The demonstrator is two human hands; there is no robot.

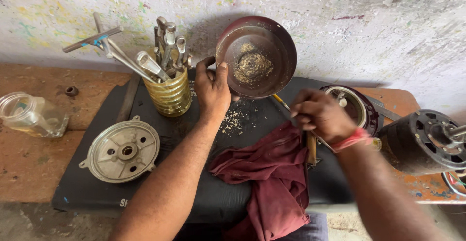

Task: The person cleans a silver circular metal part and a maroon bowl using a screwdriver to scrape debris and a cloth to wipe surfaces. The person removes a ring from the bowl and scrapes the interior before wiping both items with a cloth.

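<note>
The left hand (212,89) pinches the rim of a tilted round metal cover (256,56), held above the black mat (87,192). The right hand (318,114) closes around a screwdriver (280,102) just below the cover, over a maroon rag (272,173).

Both arms were bare, with no sleeves at all. The right hand (318,114) had a red thread band tied round its wrist. The left hand (212,89) wore no ring or band.
</note>
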